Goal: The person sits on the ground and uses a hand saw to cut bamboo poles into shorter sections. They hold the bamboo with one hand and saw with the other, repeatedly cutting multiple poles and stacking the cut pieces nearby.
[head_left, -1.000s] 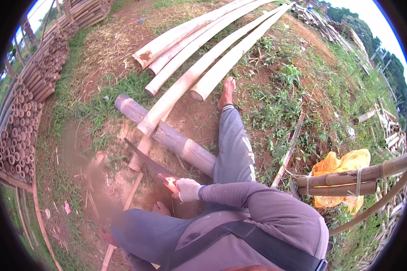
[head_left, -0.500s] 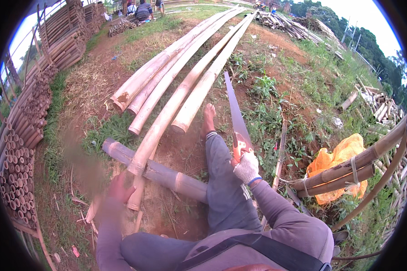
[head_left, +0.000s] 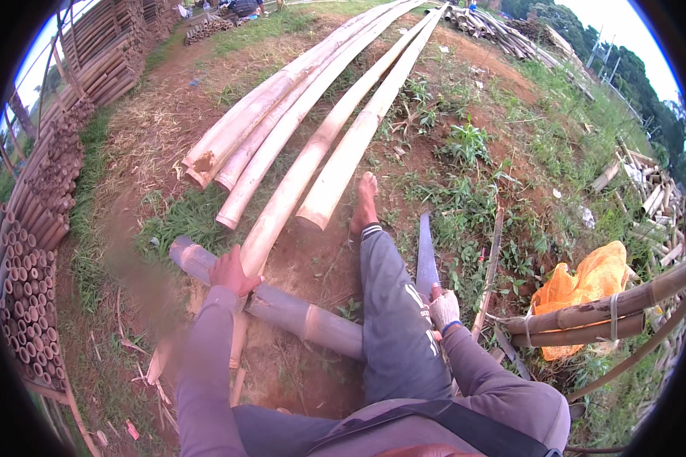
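My bare left hand [head_left: 235, 272] grips the near end of a long pale bamboo pole [head_left: 301, 179]. That end lies over a thick, darker bamboo log [head_left: 301, 314], which runs crosswise to my leg. In my right hand [head_left: 443, 311], which wears a pale knit glove, is a handsaw [head_left: 427, 255]. Its blade points forward and its handle is mostly hidden by the glove. The saw is beside my right shin, apart from the pole. More long bamboo poles [head_left: 351, 164] lie alongside the gripped one, stretching away from me.
Stacked cut bamboo [head_left: 30, 312] lines the left side. At the right, dark bamboo pieces [head_left: 587, 320] tied together stand near an orange net bag [head_left: 583, 282]. My bare foot [head_left: 366, 202] rests on the soil beside the poles. Weeds [head_left: 465, 190] grow to the right.
My left hand has moved forward from beside the log onto the pole's end. My right hand has drawn the saw back and right, beside my leg. The view has shifted slightly.
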The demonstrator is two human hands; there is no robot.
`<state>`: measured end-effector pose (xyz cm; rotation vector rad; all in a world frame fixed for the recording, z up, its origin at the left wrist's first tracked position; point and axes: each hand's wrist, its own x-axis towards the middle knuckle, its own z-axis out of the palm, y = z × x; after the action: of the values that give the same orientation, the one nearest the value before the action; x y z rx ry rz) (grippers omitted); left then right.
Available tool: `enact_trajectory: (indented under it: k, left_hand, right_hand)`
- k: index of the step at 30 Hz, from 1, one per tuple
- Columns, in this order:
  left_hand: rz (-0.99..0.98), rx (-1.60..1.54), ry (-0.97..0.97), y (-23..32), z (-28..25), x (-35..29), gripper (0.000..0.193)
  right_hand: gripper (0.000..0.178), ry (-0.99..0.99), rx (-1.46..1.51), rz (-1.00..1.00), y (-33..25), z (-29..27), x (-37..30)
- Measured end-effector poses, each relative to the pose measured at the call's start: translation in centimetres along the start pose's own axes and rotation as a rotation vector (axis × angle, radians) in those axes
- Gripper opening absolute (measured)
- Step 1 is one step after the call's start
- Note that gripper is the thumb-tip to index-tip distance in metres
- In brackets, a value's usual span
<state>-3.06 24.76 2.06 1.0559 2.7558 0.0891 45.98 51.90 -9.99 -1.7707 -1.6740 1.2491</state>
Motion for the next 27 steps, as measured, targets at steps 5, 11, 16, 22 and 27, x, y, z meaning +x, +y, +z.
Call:
enact_trajectory:
  k: [5, 11, 16, 22, 27]
  left_hand:
    - [-0.095, 0.004, -0.140, 4.0, 0.8, 4.3, 0.108]
    - [-0.095, -0.005, -0.082, 3.5, 0.1, 5.0, 0.099]
    - [0.055, -0.358, -0.171, 0.4, -5.5, 0.2, 0.102]
    - [-0.081, -0.394, -0.268, -10.5, -4.9, -17.4, 0.116]
    - [-0.381, -0.131, -0.309, -22.0, -2.5, -36.8, 0.100]
  right_hand:
    - [0.051, -0.101, -0.604, -0.809, -11.3, 1.4, -9.4]
    - [0.051, -0.118, -0.698, -0.742, -11.0, 1.2, -8.1]
    - [0.036, -0.032, -0.575, -0.817, -9.6, 0.5, -7.1]
    - [0.041, -0.092, -0.615, -0.765, -10.5, 2.0, -7.5]
    - [0.061, -0.369, -0.283, -0.786, -15.2, 9.4, -8.5]
